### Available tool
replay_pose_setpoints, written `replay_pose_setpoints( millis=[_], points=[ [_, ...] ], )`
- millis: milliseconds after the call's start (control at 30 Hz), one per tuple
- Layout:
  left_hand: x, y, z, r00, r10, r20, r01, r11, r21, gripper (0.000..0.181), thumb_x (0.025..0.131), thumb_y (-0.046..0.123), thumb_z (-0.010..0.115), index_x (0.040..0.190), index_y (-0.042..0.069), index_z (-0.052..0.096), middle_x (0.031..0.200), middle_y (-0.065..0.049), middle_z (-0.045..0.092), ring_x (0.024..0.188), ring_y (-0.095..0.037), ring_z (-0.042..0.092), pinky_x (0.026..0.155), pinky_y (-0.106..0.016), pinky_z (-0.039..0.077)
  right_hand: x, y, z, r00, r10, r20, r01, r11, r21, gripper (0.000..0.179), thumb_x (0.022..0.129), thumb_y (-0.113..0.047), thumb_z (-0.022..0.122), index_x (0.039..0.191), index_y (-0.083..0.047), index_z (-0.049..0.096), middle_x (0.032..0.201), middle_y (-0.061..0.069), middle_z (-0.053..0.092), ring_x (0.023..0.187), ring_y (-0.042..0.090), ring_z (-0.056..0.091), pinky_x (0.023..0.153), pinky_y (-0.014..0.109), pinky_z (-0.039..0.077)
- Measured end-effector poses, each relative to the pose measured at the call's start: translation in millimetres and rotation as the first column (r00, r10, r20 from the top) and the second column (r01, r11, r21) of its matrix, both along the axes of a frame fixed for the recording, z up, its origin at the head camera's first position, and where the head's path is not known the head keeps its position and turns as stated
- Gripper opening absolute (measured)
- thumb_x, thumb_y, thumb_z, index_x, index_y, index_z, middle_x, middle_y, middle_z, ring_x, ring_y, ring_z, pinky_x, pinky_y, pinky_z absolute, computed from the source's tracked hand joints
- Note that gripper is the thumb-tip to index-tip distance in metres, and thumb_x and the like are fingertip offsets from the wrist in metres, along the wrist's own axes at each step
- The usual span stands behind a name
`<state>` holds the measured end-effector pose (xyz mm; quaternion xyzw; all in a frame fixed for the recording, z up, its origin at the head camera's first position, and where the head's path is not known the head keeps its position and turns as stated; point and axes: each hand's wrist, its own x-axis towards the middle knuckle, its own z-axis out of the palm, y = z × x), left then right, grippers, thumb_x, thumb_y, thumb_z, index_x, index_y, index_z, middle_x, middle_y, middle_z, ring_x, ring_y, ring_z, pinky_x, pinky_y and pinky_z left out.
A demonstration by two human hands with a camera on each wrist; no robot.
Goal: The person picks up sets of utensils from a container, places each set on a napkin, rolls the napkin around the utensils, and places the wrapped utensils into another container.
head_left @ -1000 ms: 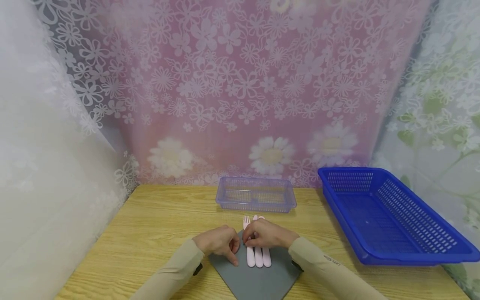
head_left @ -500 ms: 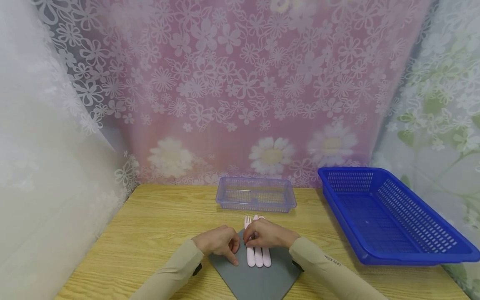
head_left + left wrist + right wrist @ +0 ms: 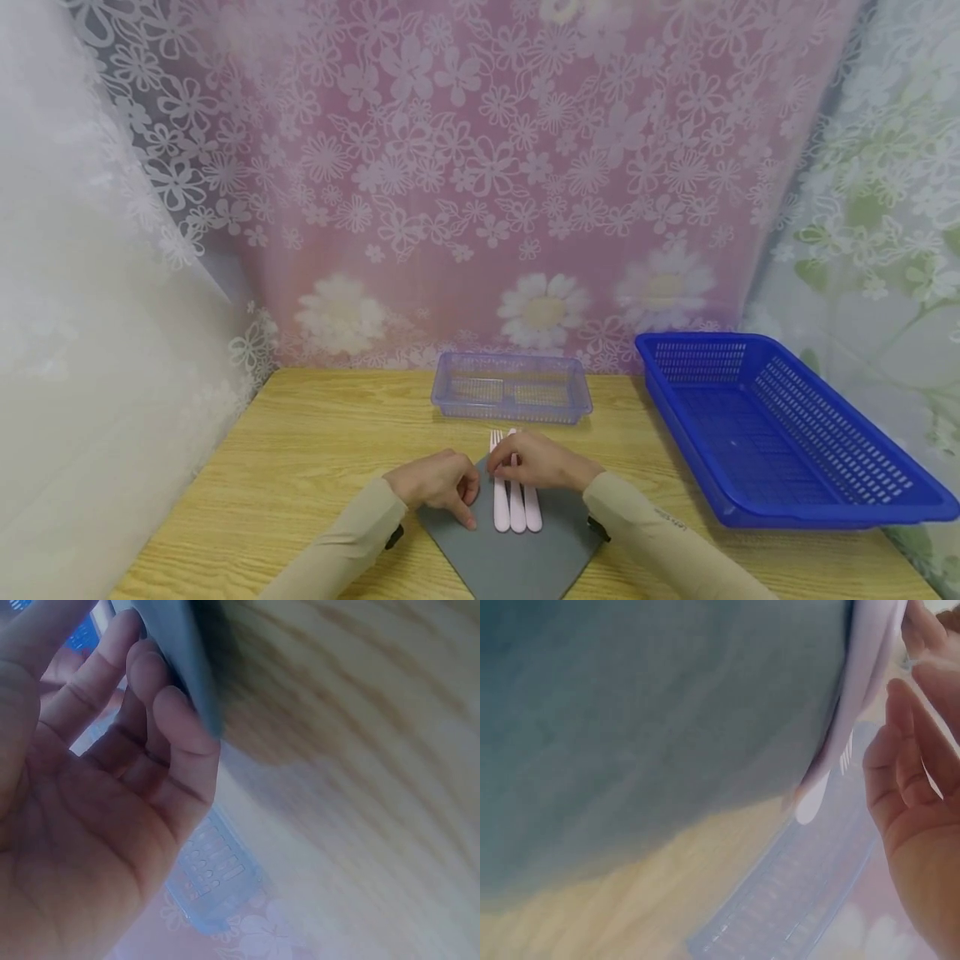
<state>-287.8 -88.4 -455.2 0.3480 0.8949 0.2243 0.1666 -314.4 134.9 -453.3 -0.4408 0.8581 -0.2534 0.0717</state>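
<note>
A grey square cloth (image 3: 517, 558) lies cornerwise on the table. On it, side by side, are a pale pink fork (image 3: 501, 510), a similar piece with a narrow tip (image 3: 517, 512) and a third pale pink handle (image 3: 532, 510), whose upper end my right hand hides. Over the upper part of this cutlery bends my right hand (image 3: 543, 460), thumb and forefinger apart, fingertips near the fork's neck. In the right wrist view its fingers (image 3: 885, 761) are loosely bent. My left hand (image 3: 438, 483) rests at the cloth's left edge; its fingertips (image 3: 180, 712) touch that edge in the left wrist view.
Behind the cloth stands a clear, bluish plastic basket (image 3: 512, 410). A big blue basket (image 3: 825, 518) sits at the right side of the wooden table (image 3: 315, 425). Flowered curtains (image 3: 480, 208) hang close behind and at both sides.
My right hand has shifted slightly right and away from me. The fork's tines have moved a little to the right, and the third piece's upper end is now covered. My left hand stays put.
</note>
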Motion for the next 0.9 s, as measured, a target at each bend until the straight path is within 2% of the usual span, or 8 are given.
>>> replay_pose_setpoints(
  millis=[167, 333, 533, 667, 900],
  points=[
    [-0.1, -0.5, 0.8, 1.0, -0.003, -0.004, 0.003, 1.0, -0.005, 0.03, 0.069, 0.026, 0.09, 0.066, 0.018, 0.061, 0.057, 0.013, 0.053, 0.051, -0.001, 0.043, 0.049, -0.016, 0.037, -1.1, 9.0, 3.6, 0.994, -0.101, -0.047, 0.098, 0.993, -0.062, 0.016, 0.096, -0.011, 0.063, 0.106, -0.01, 0.075, 0.101, 0.002, 0.073, 0.082, 0.005, 0.062, 0.068, 0.021, 0.052],
    [0.0, 0.0, -0.3, 1.0, -0.004, -0.023, 0.004, 1.0, -0.01, 0.031, 0.07, 0.028, 0.089, 0.064, 0.02, 0.06, 0.057, 0.014, 0.052, 0.051, 0.0, 0.044, 0.048, -0.016, 0.036, 1.5, 16.2, 7.5, 0.977, -0.195, -0.084, 0.186, 0.978, -0.099, 0.015, 0.096, -0.011, 0.063, 0.104, -0.01, 0.076, 0.099, 0.001, 0.074, 0.081, 0.005, 0.065, 0.067, 0.021, 0.052],
    [0.3, 4.6, -0.1, 0.995, 0.014, -0.101, -0.018, 0.999, -0.037, 0.032, 0.08, 0.038, 0.08, 0.063, 0.021, 0.059, 0.058, 0.014, 0.05, 0.052, -0.001, 0.041, 0.05, -0.017, 0.034, 8.3, 27.7, 7.0, 0.947, -0.293, -0.129, 0.281, 0.954, -0.102, 0.014, 0.093, -0.009, 0.064, 0.099, -0.009, 0.077, 0.094, 0.0, 0.074, 0.079, 0.007, 0.065, 0.067, 0.023, 0.052],
    [0.1, 5.6, -1.5, 0.99, 0.022, -0.136, -0.03, 0.998, -0.058, 0.032, 0.082, 0.039, 0.079, 0.064, 0.022, 0.058, 0.058, 0.014, 0.049, 0.053, -0.001, 0.041, 0.051, -0.016, 0.035, 11.0, 38.2, 1.9, 0.938, -0.311, -0.152, 0.298, 0.949, -0.103, 0.01, 0.09, -0.008, 0.067, 0.094, -0.009, 0.077, 0.09, -0.002, 0.074, 0.077, 0.005, 0.062, 0.068, 0.024, 0.052],
    [-0.8, 5.6, -2.6, 0.992, 0.046, -0.115, -0.05, 0.998, -0.033, 0.033, 0.078, 0.034, 0.083, 0.063, 0.019, 0.057, 0.059, 0.013, 0.049, 0.055, -0.001, 0.042, 0.053, -0.017, 0.037, 13.9, 49.6, -6.3, 0.958, -0.261, -0.115, 0.257, 0.965, -0.05, 0.005, 0.088, -0.009, 0.072, 0.089, -0.012, 0.076, 0.083, -0.007, 0.071, 0.074, -0.002, 0.057, 0.067, 0.02, 0.051]
  ],
)
